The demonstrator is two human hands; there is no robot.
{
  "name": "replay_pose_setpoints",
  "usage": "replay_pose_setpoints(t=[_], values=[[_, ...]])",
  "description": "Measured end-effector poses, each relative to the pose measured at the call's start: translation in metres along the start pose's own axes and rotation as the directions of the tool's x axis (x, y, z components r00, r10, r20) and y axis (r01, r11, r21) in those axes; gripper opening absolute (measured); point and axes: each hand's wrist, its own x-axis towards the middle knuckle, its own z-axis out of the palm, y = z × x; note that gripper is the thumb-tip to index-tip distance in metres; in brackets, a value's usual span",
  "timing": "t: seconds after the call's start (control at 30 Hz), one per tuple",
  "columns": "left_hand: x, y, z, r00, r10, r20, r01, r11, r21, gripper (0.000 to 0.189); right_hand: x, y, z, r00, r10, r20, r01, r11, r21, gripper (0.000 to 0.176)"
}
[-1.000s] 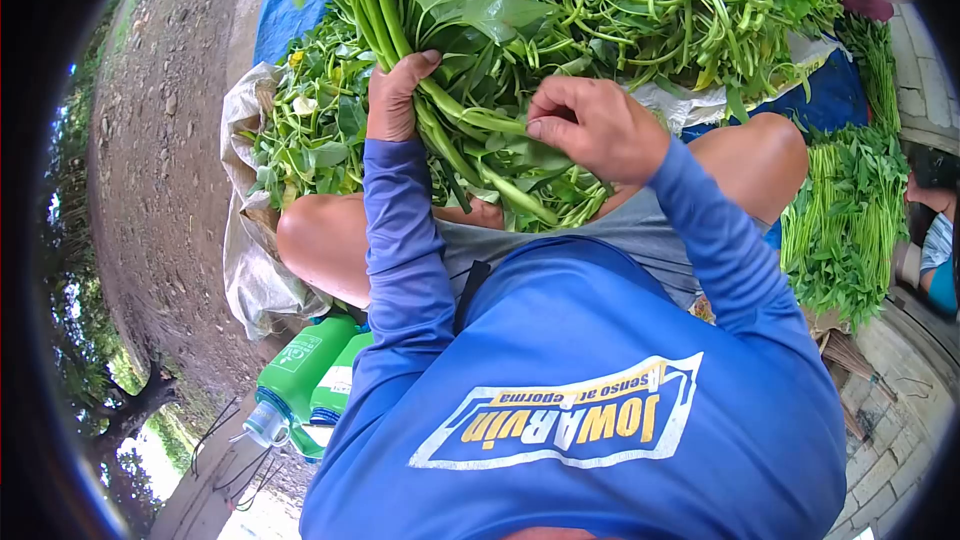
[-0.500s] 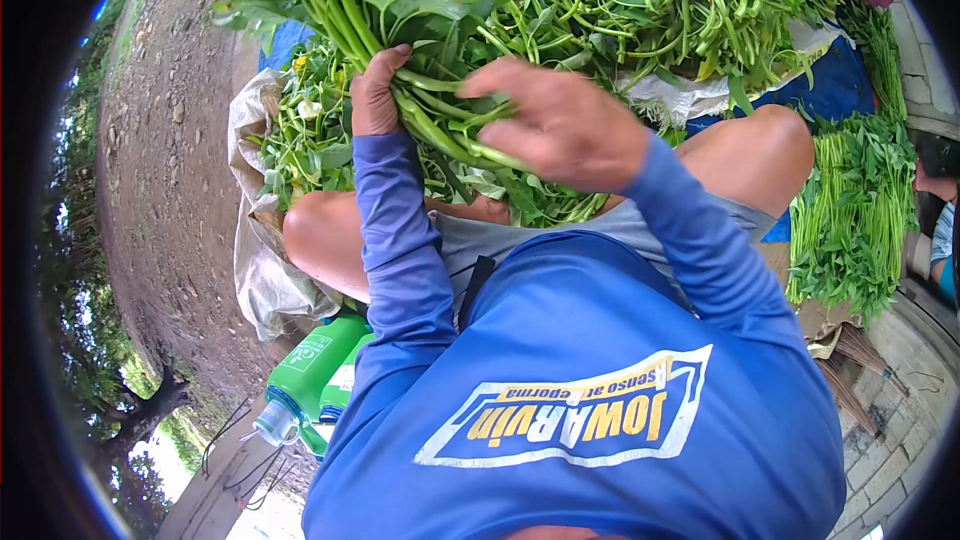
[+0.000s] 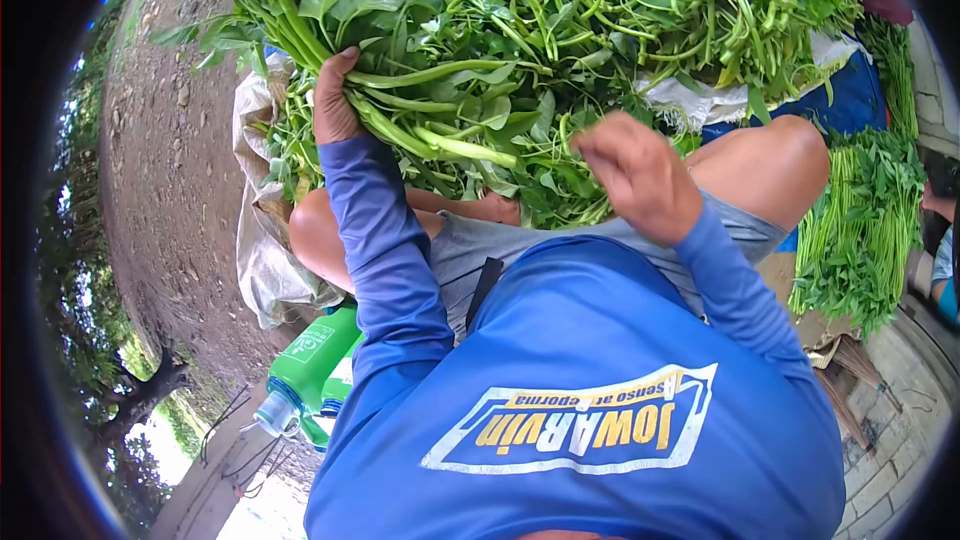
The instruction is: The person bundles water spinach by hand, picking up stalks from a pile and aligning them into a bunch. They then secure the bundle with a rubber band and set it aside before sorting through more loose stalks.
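My left hand point(image 3: 337, 98) is wrapped round a bunch of water spinach point(image 3: 420, 135), its leafy tops pointing up and left and its pale cut stem ends fanning out to the right. My right hand point(image 3: 640, 175) is apart from the bunch, above my right thigh, with the fingers curled together and slightly blurred. Whatever may be between those fingers cannot be made out. Under and beyond both hands spreads a large heap of loose water spinach point(image 3: 690, 0).
Neat bundles of greens point(image 3: 850, 230) lie at the right on brown material. A whitish sack point(image 3: 260, 260) edges the heap at left, near green jugs point(image 3: 310, 350). Blue sheeting point(image 3: 840, 100) shows under the heap. Another person's arm point(image 3: 938, 202) appears at the far right.
My left hand has shifted slightly left and down with the bunch. My right hand has moved away from the stem ends, to the right and down, and its fingers have curled in.
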Motion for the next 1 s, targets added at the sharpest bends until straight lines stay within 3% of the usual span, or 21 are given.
replay_pose_setpoints(t=[0.03, 0.1, 0.13, 0.23, 0.27, 0.37, 0.47, 0.57, 0.67, 0.7, 0.73, 0.77, 0.83, 0.9, 0.93, 1.0], values=[[-0.005, 0.0, 0.004, 1.0, -0.017, 0.013, 0.017, 1.0, -0.011, 0.039, 0.019, -0.007, -0.001, 0.999, 0.042, 0.015, -0.044, 0.979, 0.197, 0.035], [-0.002, -0.005, 0.01, 0.999, 0.011, 0.039, -0.011, 1.0, 0.01, 0.039, 0.052, -0.012, 0.009, 0.985, -0.163, 0.05, 0.156, 0.98, 0.122, 0.041], [-0.002, -0.008, 0.013, 0.999, 0.024, 0.046, -0.025, 0.999, 0.019, 0.039, 0.064, -0.01, 0.024, 0.962, -0.266, 0.053, 0.267, 0.963, -0.014, 0.027], [-0.01, -0.01, 0.021, 0.999, 0.012, 0.046, -0.012, 1.0, 0.001, 0.039, 0.072, -0.017, 0.022, 0.95, -0.269, 0.158, 0.29, 0.948, -0.131, 0.01], [-0.01, -0.011, 0.018, 0.999, -0.001, 0.051, 0.001, 1.0, 0.003, 0.038, 0.065, -0.017, 0.021, 0.954, -0.269, 0.131, 0.28, 0.957, -0.072, 0.007], [-0.004, -0.016, 0.001, 0.999, 0.023, -0.034, -0.021, 0.997, 0.075, 0.038, 0.031, -0.022, 0.015, 0.953, -0.095, 0.289, 0.128, 0.987, -0.099, 0.009], [0.002, -0.012, -0.003, 1.0, 0.019, -0.023, -0.019, 1.0, 0.018, 0.036, -0.01, -0.002, 0.024, 0.927, 0.019, 0.375, -0.018, 1.0, -0.006, 0.017], [0.014, 0.004, -0.02, 0.997, 0.046, -0.063, -0.047, 0.999, -0.006, 0.037, -0.043, 0.043, 0.035, 0.622, 0.362, 0.695, -0.195, 0.93, -0.31, 0.026], [0.008, 0.023, -0.016, 0.991, 0.082, -0.107, -0.071, 0.992, 0.102, 0.031, -0.026, 0.056, 0.04, 0.856, 0.404, 0.323, -0.26, 0.876, -0.407, 0.033], [0.002, 0.024, -0.014, 0.985, 0.101, -0.143, -0.081, 0.987, 0.138, 0.027, -0.005, 0.078, 0.045, 0.932, 0.255, 0.256, -0.173, 0.937, -0.304, 0.037], [0.001, 0.022, -0.02, 0.974, 0.141, -0.175, -0.104, 0.973, 0.205, 0.03, 0.023, 0.096, 0.051, 0.955, 0.26, 0.144, -0.241, 0.961, -0.14, 0.036], [0.001, 0.019, -0.023, 0.966, 0.172, -0.191, -0.122, 0.962, 0.245, 0.028, 0.06, 0.103, 0.049, 0.953, 0.283, 0.11, -0.285, 0.959, 0.001, 0.036], [0.0, 0.011, -0.022, 0.948, 0.235, -0.214, -0.161, 0.935, 0.316, 0.026, 0.118, 0.139, 0.06, 0.922, 0.386, -0.039, -0.382, 0.921, 0.074, 0.032], [-0.012, 0.01, -0.008, 0.945, 0.224, -0.239, -0.129, 0.925, 0.357, 0.024, 0.173, 0.209, 0.096, 0.829, 0.559, -0.03, -0.506, 0.772, 0.384, 0.032], [-0.007, 0.013, -0.005, 0.945, 0.215, -0.247, -0.112, 0.921, 0.372, 0.023, 0.213, 0.222, 0.103, 0.824, 0.488, -0.29, -0.485, 0.87, 0.087, 0.031], [-0.01, 0.014, 0.0, 0.947, 0.195, -0.254, -0.089, 0.923, 0.375, 0.023, 0.243, 0.241, 0.116, 0.765, 0.572, -0.294, -0.601, 0.799, -0.008, 0.032]])
